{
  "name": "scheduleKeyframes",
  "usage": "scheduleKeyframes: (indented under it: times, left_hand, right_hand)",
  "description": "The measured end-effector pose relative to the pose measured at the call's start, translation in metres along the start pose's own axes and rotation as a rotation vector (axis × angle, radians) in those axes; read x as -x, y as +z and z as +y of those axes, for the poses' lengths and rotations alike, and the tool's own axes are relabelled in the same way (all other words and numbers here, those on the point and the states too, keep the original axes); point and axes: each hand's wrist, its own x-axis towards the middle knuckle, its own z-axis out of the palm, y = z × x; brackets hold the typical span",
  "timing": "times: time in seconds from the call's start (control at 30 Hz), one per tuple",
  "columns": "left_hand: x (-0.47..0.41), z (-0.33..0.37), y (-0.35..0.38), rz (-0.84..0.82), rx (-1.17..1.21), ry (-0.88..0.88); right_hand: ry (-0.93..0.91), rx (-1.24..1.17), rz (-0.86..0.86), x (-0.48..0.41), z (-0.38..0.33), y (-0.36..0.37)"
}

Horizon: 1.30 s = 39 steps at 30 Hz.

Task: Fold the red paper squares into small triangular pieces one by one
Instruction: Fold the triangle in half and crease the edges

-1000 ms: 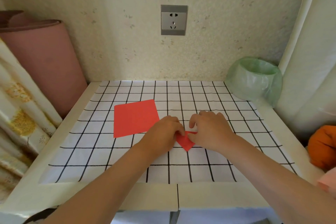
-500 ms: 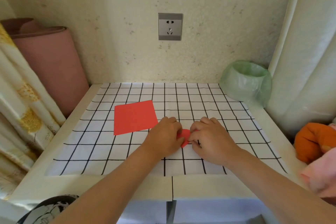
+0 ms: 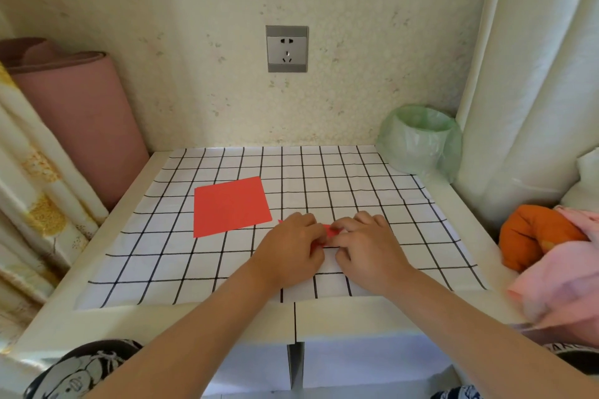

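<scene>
A flat red paper square [image 3: 230, 205] lies on the grid-patterned mat [image 3: 356, 178], left of centre. Just right of it, my left hand [image 3: 289, 249] and my right hand [image 3: 369, 248] press together on a small folded red paper piece [image 3: 331, 231]. Only a sliver of that piece shows between my fingertips, plus a tiny red tip at the left hand's far edge. Both hands have their fingers curled down onto it.
A green plastic-lined bin [image 3: 421, 142] stands at the back right corner. A pink roll [image 3: 74, 120] leans at the left beside a curtain. Orange and pink cloth [image 3: 547, 246] lies off the table's right edge. A wall socket [image 3: 287, 48] is behind.
The folded red piece has shrunk from a visible triangle to a sliver under my fingers. My hands have stayed close together on it, and the head camera has pulled back.
</scene>
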Motion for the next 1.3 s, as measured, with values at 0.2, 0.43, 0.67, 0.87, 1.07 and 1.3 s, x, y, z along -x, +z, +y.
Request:
scheduleKeyframes:
  times: [0.2,0.43,0.67,0.87,1.07,1.3]
  left_hand:
    - [0.003,0.005,0.0,-0.022,-0.125,0.024]
    - [-0.002,0.012,0.001,-0.076,-0.224,0.019]
    - [-0.004,0.018,0.002,-0.064,-0.231,-0.023]
    - [-0.002,0.018,0.001,-0.049,-0.133,-0.05]
    - [0.009,0.017,-0.008,-0.096,0.035,-0.107]
    - [0.027,0.014,-0.016,-0.102,0.076,-0.155]
  right_hand:
    - [0.123,0.103,0.007,-0.002,0.012,0.0]
    - [0.243,0.124,-0.084,-0.006,0.018,-0.008]
    - [0.176,0.066,-0.051,-0.005,0.018,-0.003]
    - [-0.021,-0.132,-0.001,-0.001,0.023,0.005]
    - [-0.028,-0.143,0.017,-0.005,0.026,0.005]
    - [-0.008,-0.104,-0.011,-0.006,0.025,0.005]
